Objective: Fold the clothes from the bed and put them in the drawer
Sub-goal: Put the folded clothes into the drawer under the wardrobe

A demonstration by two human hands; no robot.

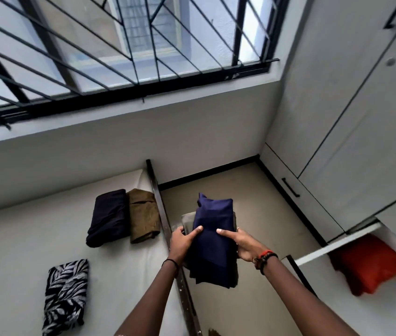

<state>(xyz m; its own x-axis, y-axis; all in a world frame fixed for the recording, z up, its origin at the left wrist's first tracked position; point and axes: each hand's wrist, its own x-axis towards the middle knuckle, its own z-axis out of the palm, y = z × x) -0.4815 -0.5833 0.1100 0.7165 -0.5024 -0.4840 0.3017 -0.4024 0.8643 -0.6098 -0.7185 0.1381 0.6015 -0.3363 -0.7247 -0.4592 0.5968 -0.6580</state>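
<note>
Nearest on the white bed (22, 238) lies a folded black-and-white leaf-print cloth (65, 294). Just right of the mattress edge, the left hand (183, 241) and the right hand (243, 243) hold a stack of two folded pieces over the floor (252, 190), between the bed and the drawer (337, 243). A navy garment (212, 238) sits on top of a grey garment (188, 219). Both thumbs press flat on the navy cloth, and the fingers (180, 231) curl round the sides and under the stack, pinching it from both sides. To the right the drawer stands open, with a red garment (371, 263) inside. Farther along the bed, a folded dark garment (109, 217) and an olive-brown garment (143, 214) lie touching side by side. Beyond rise a pale wardrobe (349, 117) and a barred window (119, 44).
</note>
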